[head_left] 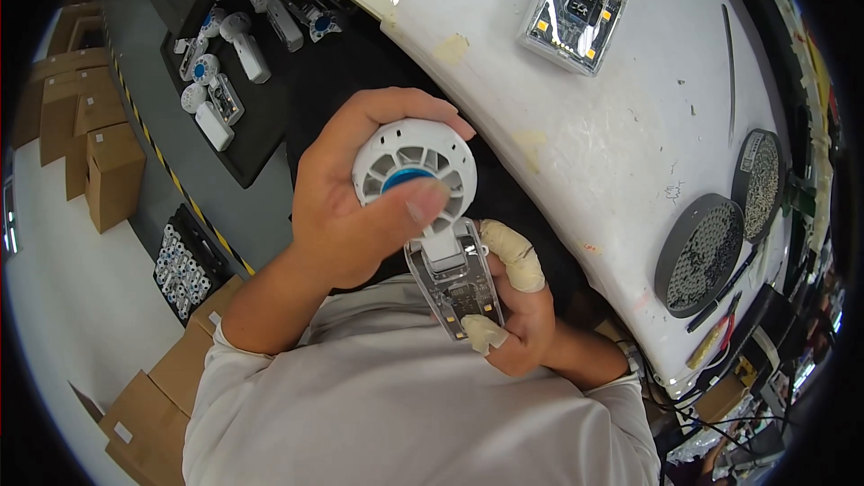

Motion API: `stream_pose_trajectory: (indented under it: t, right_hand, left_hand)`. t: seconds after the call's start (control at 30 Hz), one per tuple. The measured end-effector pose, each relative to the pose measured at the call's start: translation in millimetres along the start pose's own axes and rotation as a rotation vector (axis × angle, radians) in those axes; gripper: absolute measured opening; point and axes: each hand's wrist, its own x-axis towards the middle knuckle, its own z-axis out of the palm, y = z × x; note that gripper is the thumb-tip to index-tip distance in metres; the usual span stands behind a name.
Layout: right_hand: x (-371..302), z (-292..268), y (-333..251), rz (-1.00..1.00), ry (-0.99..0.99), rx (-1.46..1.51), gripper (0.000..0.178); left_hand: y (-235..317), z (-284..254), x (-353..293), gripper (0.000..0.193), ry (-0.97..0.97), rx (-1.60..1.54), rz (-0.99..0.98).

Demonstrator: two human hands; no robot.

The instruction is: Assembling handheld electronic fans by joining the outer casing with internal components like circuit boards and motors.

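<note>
My left hand (328,184) is closed around the round white head of a handheld fan (418,137), its thumb lying over the blue centre of the grille. The fan's neck runs down into a clear case (453,288) with a dark circuit board and small yellow parts. My right hand (533,319) grips this case from the right, with beige tape wrapped on its thumb and a finger. The fan is held above my lap, beside the table edge. Whether the neck is fastened to the case, I cannot tell.
On the white table (621,144) lies a clear-cased device (576,9) with a display. Two round dark dishes (688,261) of small parts and pliers (727,328) lie at the right. A black tray (252,166) at the upper left holds several fans. Cardboard boxes (115,171) stand at the left.
</note>
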Motion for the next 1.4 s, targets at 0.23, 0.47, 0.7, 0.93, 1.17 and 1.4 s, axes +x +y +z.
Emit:
stream_pose_trajectory:
  t: [0.23, 0.47, 0.7, 0.93, 1.17, 1.4]
  right_hand:
    - [8, 4, 9, 0.049, 0.175, -0.391, 0.081]
    - [15, 12, -12, 0.297, 0.289, -0.6, 0.081]
    - [2, 12, -14, 0.084, 0.361, -0.517, 0.075]
    - [-38, 2, -46, -0.281, 0.391, -0.412, 0.071]
    - [-59, -18, -34, -0.162, 0.307, -0.014, 0.075]
    - [-69, -24, -37, -0.091, 0.215, 0.364, 0.065]
  left_hand:
    - [-5, 0, -3, 0.037, 0.104, 0.13, -0.043]
    - [20, 0, 6, 0.041, -0.24, 0.529, 0.402]
    - [55, 44, 91, 0.051, 0.037, 1.032, 0.263]
    - [49, 75, 154, 0.07, 0.031, 1.013, -0.08]
    - [41, 67, 104, 0.064, -0.372, -0.65, -0.168]
    - [38, 105, 64, 0.062, -0.49, -0.903, -0.208]
